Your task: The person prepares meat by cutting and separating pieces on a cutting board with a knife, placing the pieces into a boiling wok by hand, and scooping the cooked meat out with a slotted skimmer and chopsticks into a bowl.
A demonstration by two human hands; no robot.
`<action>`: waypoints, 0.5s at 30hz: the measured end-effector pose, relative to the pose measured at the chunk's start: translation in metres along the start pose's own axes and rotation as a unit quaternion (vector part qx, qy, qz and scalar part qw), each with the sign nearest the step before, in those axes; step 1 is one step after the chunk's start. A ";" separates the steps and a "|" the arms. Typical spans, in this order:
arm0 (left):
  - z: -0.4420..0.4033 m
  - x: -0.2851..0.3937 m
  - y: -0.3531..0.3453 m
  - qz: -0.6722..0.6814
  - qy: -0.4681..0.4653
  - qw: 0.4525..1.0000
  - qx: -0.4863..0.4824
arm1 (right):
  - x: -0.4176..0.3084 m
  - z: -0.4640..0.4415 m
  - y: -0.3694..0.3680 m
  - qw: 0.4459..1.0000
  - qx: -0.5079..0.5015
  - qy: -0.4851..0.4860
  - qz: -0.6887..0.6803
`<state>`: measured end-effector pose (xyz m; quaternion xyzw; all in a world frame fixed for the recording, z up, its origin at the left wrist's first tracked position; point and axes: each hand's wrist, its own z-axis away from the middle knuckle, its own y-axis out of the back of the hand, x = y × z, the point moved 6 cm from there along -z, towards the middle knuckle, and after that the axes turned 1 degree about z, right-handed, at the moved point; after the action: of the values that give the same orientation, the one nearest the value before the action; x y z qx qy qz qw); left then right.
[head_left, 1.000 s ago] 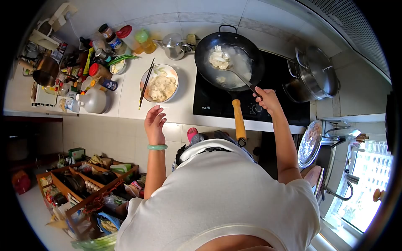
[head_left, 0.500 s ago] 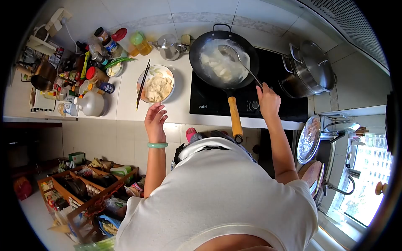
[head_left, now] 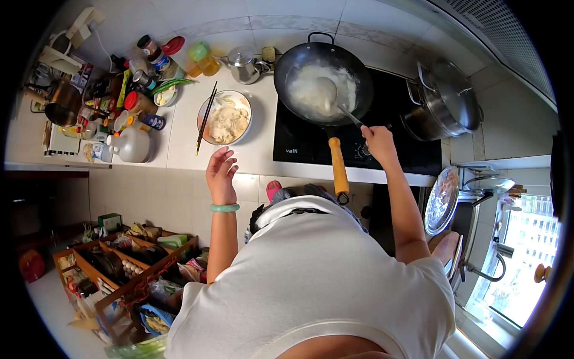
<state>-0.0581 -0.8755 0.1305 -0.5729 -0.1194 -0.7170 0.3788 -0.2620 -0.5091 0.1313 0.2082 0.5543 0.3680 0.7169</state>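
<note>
- Currently the right hand (head_left: 379, 143) is closed around the upper end of a metal ladle (head_left: 344, 109), palm side turned mostly out of sight.
- The ladle slants into the wok (head_left: 288, 67), its head lying in cloudy whitish liquid (head_left: 305, 90); whether it touches the bottom cannot be told.
- The wok sits on the black stovetop (head_left: 308, 145), near the back edge of the counter (head_left: 181, 134), with its wooden handle (head_left: 338, 167) pointing out past the front edge.
- The left hand (head_left: 222, 177) is empty as far as it shows, fingers loosely curled and apart from one another, at the counter's front edge; a pale green bangle (head_left: 225, 208) circles the wrist.
- Just beyond those fingers, between the front and back edges, stands a bowl (head_left: 237, 99) of pale, lumpy food (head_left: 228, 124).
- A pair of chopsticks (head_left: 207, 118) lies across the bowl's left rim, the tips of one end reaching toward the front edge.
- Along the back edge, left of the wok, stands a metal kettle (head_left: 242, 69).
- Right of the wok is a lidded steel pot (head_left: 442, 110), near the counter's right end.
</note>
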 end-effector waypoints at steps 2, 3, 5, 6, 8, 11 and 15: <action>-0.001 -0.004 0.003 0.004 0.005 1.000 -0.005 | -0.001 -0.003 -0.004 0.993 -0.061 -0.069 -0.076; -0.001 -0.002 0.003 0.002 0.003 1.000 -0.005 | 0.000 -0.002 -0.012 0.971 -0.121 -0.136 -0.152; 0.001 -0.002 -0.001 0.010 0.006 1.000 0.000 | -0.005 -0.007 -0.017 0.967 -0.128 -0.134 -0.174; 0.001 0.000 -0.003 0.007 0.004 1.000 -0.002 | -0.007 -0.008 -0.021 0.962 -0.135 -0.132 -0.197; 0.002 0.001 -0.006 0.017 0.006 1.000 0.002 | -0.008 -0.006 -0.021 0.959 -0.139 -0.138 -0.202; 0.000 0.002 -0.005 0.014 0.000 1.000 0.001 | -0.007 -0.007 -0.025 0.952 -0.149 -0.140 -0.226; 0.001 0.002 -0.002 0.006 0.001 1.000 0.010 | -0.001 -0.006 -0.029 0.943 -0.152 -0.142 -0.260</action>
<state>-0.0588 -0.8750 0.1332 -0.5688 -0.1232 -0.7142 0.3888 -0.2590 -0.5286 0.1098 -0.0041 0.4189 0.2154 0.8821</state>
